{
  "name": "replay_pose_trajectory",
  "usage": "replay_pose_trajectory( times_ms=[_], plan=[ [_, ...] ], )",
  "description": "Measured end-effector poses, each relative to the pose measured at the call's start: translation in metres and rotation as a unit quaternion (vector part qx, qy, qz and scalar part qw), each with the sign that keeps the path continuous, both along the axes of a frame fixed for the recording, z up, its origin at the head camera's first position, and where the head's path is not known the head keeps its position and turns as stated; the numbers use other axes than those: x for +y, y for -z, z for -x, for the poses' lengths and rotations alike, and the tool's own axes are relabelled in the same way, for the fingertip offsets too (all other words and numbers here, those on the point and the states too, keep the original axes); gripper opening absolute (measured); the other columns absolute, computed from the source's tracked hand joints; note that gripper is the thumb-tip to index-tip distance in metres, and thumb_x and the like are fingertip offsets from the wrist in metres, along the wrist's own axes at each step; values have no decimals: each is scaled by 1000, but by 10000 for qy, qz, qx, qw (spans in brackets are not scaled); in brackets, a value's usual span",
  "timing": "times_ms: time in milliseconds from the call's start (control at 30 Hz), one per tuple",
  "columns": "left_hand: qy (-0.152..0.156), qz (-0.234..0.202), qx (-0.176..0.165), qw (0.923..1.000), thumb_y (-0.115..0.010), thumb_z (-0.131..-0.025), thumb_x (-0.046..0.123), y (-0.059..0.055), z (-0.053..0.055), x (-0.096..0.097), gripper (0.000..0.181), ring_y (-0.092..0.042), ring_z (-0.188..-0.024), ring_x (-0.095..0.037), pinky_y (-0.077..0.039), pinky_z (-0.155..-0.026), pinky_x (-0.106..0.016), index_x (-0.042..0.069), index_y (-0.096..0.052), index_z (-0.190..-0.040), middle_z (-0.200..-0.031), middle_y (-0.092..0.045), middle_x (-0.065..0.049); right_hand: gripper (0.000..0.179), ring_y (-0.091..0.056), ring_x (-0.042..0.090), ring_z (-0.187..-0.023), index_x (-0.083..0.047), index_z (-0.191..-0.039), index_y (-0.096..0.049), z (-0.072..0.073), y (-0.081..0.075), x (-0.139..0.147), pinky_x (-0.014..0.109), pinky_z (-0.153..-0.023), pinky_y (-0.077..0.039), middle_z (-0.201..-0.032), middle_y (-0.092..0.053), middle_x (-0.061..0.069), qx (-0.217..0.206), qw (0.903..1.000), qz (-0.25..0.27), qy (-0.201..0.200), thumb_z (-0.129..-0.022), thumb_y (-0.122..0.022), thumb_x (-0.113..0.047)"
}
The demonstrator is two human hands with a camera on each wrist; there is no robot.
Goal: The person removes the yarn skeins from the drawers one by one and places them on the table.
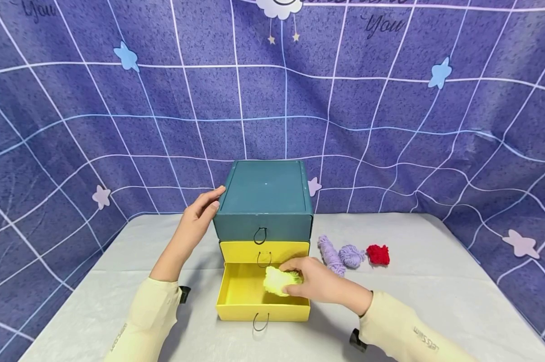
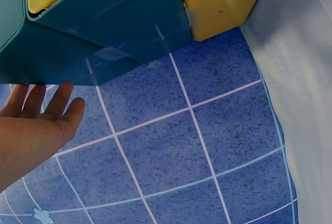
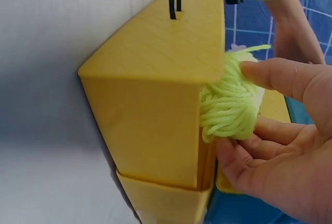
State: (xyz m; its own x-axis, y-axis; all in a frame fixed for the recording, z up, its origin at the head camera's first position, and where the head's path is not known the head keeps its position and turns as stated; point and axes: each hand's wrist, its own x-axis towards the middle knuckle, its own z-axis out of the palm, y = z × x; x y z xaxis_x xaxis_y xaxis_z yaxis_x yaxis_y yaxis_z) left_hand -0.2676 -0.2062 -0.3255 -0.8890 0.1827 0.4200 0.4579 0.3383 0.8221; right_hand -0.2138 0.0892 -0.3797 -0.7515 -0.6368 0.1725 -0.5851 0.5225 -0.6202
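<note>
My right hand (image 1: pixel 320 281) pinches a bright yellow ball of yarn (image 1: pixel 279 280) between thumb and fingers, over the pulled-out bottom drawer (image 1: pixel 263 311). In the right wrist view the yarn (image 3: pixel 231 99) sits partly below the drawer's rim (image 3: pixel 199 130). The small chest of drawers (image 1: pixel 265 188) has a teal top and yellow lower fronts with black loop handles. My left hand (image 1: pixel 200 216) rests against the upper left side of the chest with its fingers extended. The left wrist view shows these fingers (image 2: pixel 62 102) along the teal casing (image 2: pixel 114 32).
Right of the chest lie a long lilac skein (image 1: pixel 330 254), a round lilac ball of yarn (image 1: pixel 351 256) and a red bundle of yarn (image 1: pixel 378 255). A white cloth (image 1: pixel 435 291) covers the table. Behind it hangs a purple gridded curtain (image 1: pixel 376 100).
</note>
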Motion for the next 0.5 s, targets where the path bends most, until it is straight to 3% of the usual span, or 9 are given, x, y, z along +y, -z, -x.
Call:
replay_pose_trajectory(
  times_ms=[200, 500],
  plan=[
    [-13, 4, -9, 10000, -44, -104, 28, -1, 0, 0, 42, -34, -138, -16, -30, -112, -41, 18, -46, -145, -149, -41, 3, 38, -60, 16, -90, 4, -114, -66, -3, -7, 18, 28, -79, -52, -110, -68, 12, 251, 9994, 149, -192, -81, -75, -13],
    [-52, 31, -8, 10000, -45, -104, 26, -1, 0, 0, 42, -31, -139, -17, -29, -112, -42, 17, -47, -144, -149, -41, 2, 37, -60, 13, -90, 3, -116, -66, -5, -11, 43, 28, -80, -53, -111, -68, 10, 141, 9996, 214, -117, -83, -75, -12]
  ],
)
